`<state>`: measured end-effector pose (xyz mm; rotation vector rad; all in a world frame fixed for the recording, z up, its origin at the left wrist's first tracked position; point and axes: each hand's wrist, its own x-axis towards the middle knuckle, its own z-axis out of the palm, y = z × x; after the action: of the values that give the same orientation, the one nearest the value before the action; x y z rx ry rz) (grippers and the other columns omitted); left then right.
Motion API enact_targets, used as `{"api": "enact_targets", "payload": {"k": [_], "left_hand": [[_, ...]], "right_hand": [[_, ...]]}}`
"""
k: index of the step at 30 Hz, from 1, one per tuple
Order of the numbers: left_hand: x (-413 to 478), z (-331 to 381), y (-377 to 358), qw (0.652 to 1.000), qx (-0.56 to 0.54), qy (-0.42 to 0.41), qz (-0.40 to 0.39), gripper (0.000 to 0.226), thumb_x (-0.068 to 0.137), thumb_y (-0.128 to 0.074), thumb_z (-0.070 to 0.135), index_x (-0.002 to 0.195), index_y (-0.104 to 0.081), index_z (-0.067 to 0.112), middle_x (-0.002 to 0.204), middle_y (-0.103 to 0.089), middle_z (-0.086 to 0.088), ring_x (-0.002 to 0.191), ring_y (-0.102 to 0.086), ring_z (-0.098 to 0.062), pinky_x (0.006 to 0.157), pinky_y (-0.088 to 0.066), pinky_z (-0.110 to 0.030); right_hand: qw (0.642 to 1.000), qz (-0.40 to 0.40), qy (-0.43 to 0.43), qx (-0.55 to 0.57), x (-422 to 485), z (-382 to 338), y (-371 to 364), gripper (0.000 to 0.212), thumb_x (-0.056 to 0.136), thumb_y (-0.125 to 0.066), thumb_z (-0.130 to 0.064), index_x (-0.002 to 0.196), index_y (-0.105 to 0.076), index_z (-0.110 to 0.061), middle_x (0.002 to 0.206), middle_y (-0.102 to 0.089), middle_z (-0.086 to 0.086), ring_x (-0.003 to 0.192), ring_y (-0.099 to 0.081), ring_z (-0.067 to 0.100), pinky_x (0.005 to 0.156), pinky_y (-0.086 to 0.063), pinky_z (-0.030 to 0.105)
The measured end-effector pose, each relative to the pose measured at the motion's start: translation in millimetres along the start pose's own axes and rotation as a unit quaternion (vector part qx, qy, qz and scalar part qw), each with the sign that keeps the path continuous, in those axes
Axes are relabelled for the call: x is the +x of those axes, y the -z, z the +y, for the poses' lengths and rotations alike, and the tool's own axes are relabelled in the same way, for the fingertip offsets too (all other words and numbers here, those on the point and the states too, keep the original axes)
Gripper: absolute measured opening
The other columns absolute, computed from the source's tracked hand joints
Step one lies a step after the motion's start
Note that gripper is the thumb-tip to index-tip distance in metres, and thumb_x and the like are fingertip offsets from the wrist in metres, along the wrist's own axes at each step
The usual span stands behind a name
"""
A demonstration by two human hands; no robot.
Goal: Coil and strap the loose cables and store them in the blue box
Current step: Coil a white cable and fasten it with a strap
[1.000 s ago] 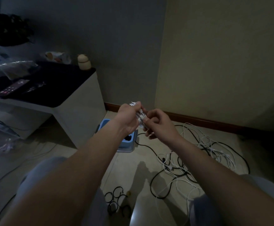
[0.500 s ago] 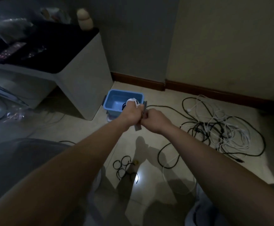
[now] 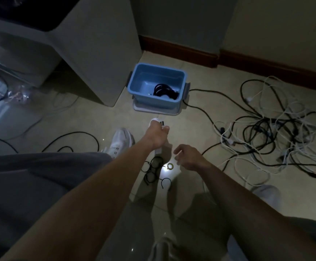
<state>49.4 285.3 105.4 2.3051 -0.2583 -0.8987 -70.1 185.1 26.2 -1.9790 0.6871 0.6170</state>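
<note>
The left hand (image 3: 157, 134) is curled round a small white coil (image 3: 154, 121), of which only the top edge shows past the knuckles, and it hangs short of the box (image 3: 153, 103), above the floor (image 3: 191, 125). The right hand (image 3: 188, 157) sits lower and nearer the body, fingers loosely spread and holding nothing. The box is open on the floor against the cabinet (image 3: 96, 53), with one black coil (image 3: 165, 91) already lying at its right end; the left half of the bottom is bare. The step seems to be the drop-off, and it should go well if the arm reaches on until the hand is over that bare half and comes down inside the walls before the fingers let go, so the loops land flat and do not spring apart. I cannot tell from here whether the strap is closed; a pale strip seems to dangle under the wrist, so a quick squeeze first would be wise. A black lead runs past the box's right handle and should be kept out of it. The right hand is well placed for the spare straps (image 3: 152, 171) just below it, with the tangle (image 3: 275, 132) off to its right.
</note>
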Motion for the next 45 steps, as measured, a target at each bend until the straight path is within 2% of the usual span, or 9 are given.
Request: {"api": "enact_targets", "payload": {"k": [4, 10, 16, 21, 23, 26, 33, 38, 45], "left_hand": [[24.6, -8.4, 0.6, 1.000, 0.025, -0.009, -0.001, 0.011, 0.102, -0.044, 0.004, 0.102, -0.034, 0.006, 0.087, -0.038, -0.006, 0.085, -0.037, -0.018, 0.045, -0.032, -0.002], [60.4, -22.0, 3.4, 0.999, 0.019, 0.023, -0.019, 0.009, 0.103, -0.047, 0.010, 0.100, -0.040, 0.005, 0.096, -0.047, -0.013, 0.086, -0.044, -0.019, 0.043, -0.033, -0.011], [78.9, -32.6, -1.7, 0.997, 0.025, 0.051, -0.053, 0.008, 0.104, -0.045, 0.012, 0.101, -0.043, 0.005, 0.088, -0.052, -0.012, 0.076, -0.049, -0.017, 0.046, -0.037, -0.012], [78.8, -27.8, -0.7, 0.996, 0.013, 0.058, -0.063, 0.009, 0.104, -0.045, 0.014, 0.104, -0.045, 0.005, 0.097, -0.053, -0.016, 0.087, -0.050, -0.022, 0.069, -0.040, -0.028], [76.1, -22.1, 3.2, 0.997, 0.009, 0.053, -0.058, 0.010, 0.104, -0.045, 0.015, 0.103, -0.045, 0.005, 0.098, -0.054, -0.016, 0.089, -0.051, -0.023, 0.075, -0.040, -0.029], [70.9, -12.1, 11.8, 0.998, -0.004, 0.040, -0.052, 0.018, 0.104, -0.045, 0.017, 0.110, -0.048, 0.000, 0.100, -0.056, -0.017, 0.088, -0.054, -0.022, 0.077, -0.044, -0.031], [37.2, 39.3, 48.8, 0.997, -0.073, -0.008, -0.034, 0.012, 0.104, -0.045, 0.017, 0.103, -0.048, 0.006, 0.084, -0.057, -0.011, 0.064, -0.052, -0.013, 0.046, -0.044, -0.017], [0.7, 84.1, 76.9, 0.990, -0.130, -0.052, -0.027, 0.021, 0.104, -0.047, 0.018, 0.089, -0.053, 0.005, 0.076, -0.058, -0.010, 0.068, -0.055, -0.019, 0.065, -0.044, -0.030], [-53.7, 141.1, 113.1, 0.965, -0.236, -0.098, -0.061, 0.024, 0.106, -0.047, 0.020, 0.087, -0.055, 0.008, 0.075, -0.062, -0.009, 0.072, -0.061, -0.019, 0.072, -0.047, -0.034]], "right_hand": [[0.997, -0.019, 0.029, -0.075, 26.2, 22.8, -29.4, 0.033, 0.087, -0.055, 0.003, 0.116, -0.066, -0.007, 0.120, -0.066, 0.013, 0.113, -0.062, 0.030, 0.083, -0.039, 0.018], [0.981, -0.077, 0.053, -0.171, 58.5, 11.5, -70.1, 0.054, 0.089, -0.044, -0.005, 0.133, -0.060, -0.032, 0.142, -0.040, 0.004, 0.127, -0.045, 0.031, 0.098, -0.043, 0.035], [0.954, -0.067, 0.098, -0.276, 71.1, 17.0, -91.2, 0.055, 0.093, -0.043, -0.018, 0.147, -0.042, -0.026, 0.160, -0.017, 0.001, 0.135, -0.027, 0.036, 0.101, -0.039, 0.046], [0.960, -0.042, 0.118, -0.250, 76.9, 15.7, -89.5, 0.041, 0.094, -0.048, -0.018, 0.135, -0.051, -0.014, 0.149, -0.032, 0.003, 0.127, -0.036, 0.033, 0.099, -0.043, 0.041], [0.980, 0.010, 0.108, -0.164, 75.1, 7.5, -79.5, 0.018, 0.096, -0.051, -0.018, 0.106, -0.064, -0.009, 0.132, -0.048, 0.009, 0.115, -0.051, 0.030, 0.090, -0.046, 0.033], [0.992, 0.104, 0.072, -0.014, 65.6, -8.1, -53.9, 0.025, 0.093, -0.064, -0.019, 0.075, -0.070, -0.003, 0.094, -0.067, 0.011, 0.078, -0.064, 0.018, 0.070, -0.047, 0.024], [0.971, 0.174, 0.060, 0.153, 23.3, -45.2, 32.7, 0.016, 0.077, -0.080, -0.010, 0.066, -0.071, -0.017, 0.065, -0.068, -0.005, 0.056, -0.061, -0.003, 0.049, -0.039, 0.006], [0.957, 0.211, 0.124, 0.155, -18.5, -77.0, 85.8, 0.018, 0.081, -0.080, -0.015, 0.070, -0.066, -0.012, 0.053, -0.064, -0.003, 0.047, -0.058, 0.007, 0.054, -0.046, 0.026], [0.947, 0.213, 0.234, 0.052, -91.6, -132.4, 157.1, 0.020, 0.098, -0.061, -0.019, 0.114, -0.071, -0.022, 0.081, -0.065, -0.002, 0.062, -0.054, 0.008, 0.060, -0.044, 0.026]]}}
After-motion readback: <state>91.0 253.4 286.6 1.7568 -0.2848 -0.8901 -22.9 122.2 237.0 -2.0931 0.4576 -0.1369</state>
